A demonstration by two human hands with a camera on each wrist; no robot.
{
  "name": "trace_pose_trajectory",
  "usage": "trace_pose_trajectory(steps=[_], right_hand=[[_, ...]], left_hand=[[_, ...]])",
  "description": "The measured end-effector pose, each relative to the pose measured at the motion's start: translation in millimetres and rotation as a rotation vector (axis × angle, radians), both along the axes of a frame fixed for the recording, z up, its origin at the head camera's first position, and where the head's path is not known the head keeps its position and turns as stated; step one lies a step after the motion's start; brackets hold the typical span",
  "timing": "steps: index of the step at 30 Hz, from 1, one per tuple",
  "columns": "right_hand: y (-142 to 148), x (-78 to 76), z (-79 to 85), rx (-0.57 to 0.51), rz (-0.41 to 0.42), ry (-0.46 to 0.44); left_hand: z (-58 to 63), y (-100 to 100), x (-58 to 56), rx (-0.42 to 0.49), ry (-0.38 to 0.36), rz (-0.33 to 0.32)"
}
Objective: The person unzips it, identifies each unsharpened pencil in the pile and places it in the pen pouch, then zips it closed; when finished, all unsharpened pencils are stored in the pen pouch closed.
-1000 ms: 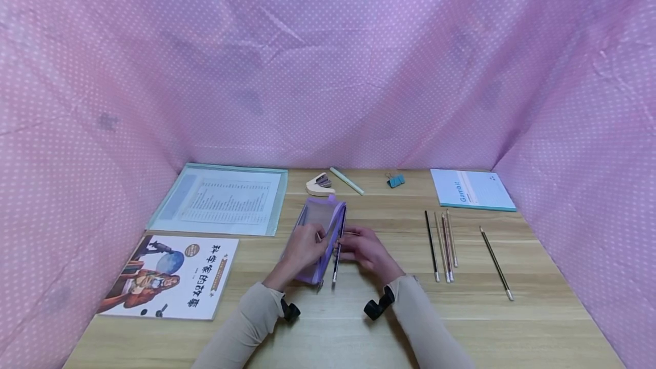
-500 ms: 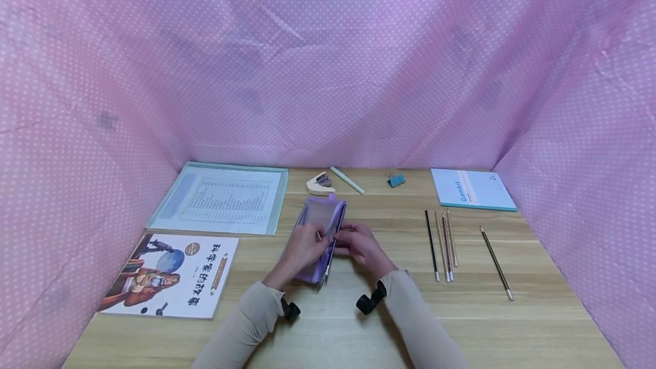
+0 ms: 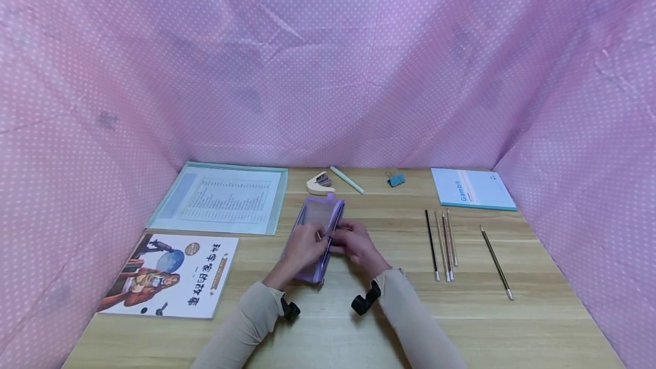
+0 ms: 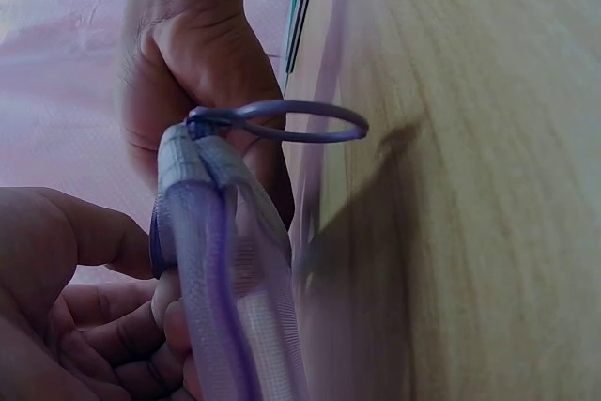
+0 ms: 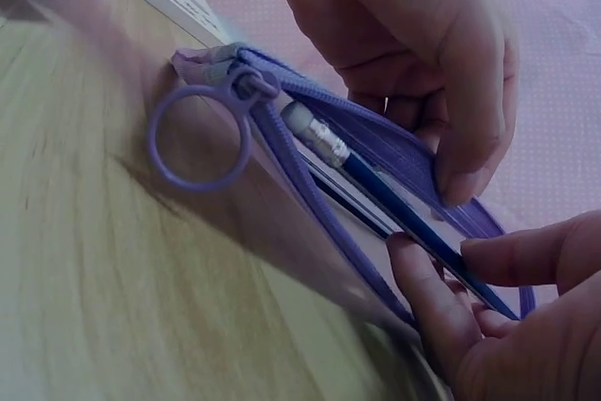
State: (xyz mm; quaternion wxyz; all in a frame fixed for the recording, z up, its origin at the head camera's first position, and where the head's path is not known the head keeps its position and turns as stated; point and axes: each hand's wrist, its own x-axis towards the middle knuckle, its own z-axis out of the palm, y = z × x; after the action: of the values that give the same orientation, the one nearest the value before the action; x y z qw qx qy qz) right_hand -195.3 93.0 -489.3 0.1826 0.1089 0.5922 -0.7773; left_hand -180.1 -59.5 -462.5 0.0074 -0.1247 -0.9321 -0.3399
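A purple mesh pencil case (image 3: 320,209) lies slanted in the middle of the table, its zipper open. My left hand (image 3: 306,244) pinches one edge of the opening and holds it apart. At the other edge, my right hand (image 3: 359,244) has its thumb and fingertips around a dark blue pencil (image 5: 371,185) within the opening. The pencil's eraser end lies between the zipper edges near the purple ring pull (image 5: 202,180). More slim shafts show beneath it inside the case. The pencil's far end is hidden by the right hand's fingers.
Several pencils (image 3: 445,246) lie to the right, with a single pencil (image 3: 496,262) farther out. Behind are a stapler (image 3: 320,185), a pale green pen (image 3: 347,181), a teal binder clip (image 3: 396,180) and a notebook (image 3: 472,188). A document folder (image 3: 220,201) and picture book (image 3: 171,275) lie left.
My right hand has moved left to the case with the pencil, which went from beside the opening to inside it. The left hand keeps its place on the edge.
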Motion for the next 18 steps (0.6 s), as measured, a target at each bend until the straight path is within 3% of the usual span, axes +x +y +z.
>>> trace_pose_trajectory(steps=[18], right_hand=[[4.2,2.0,12.6,0.062,0.025,-0.035]], left_hand=[[1.9,-0.1,0.7,0.002,-0.051,0.002]])
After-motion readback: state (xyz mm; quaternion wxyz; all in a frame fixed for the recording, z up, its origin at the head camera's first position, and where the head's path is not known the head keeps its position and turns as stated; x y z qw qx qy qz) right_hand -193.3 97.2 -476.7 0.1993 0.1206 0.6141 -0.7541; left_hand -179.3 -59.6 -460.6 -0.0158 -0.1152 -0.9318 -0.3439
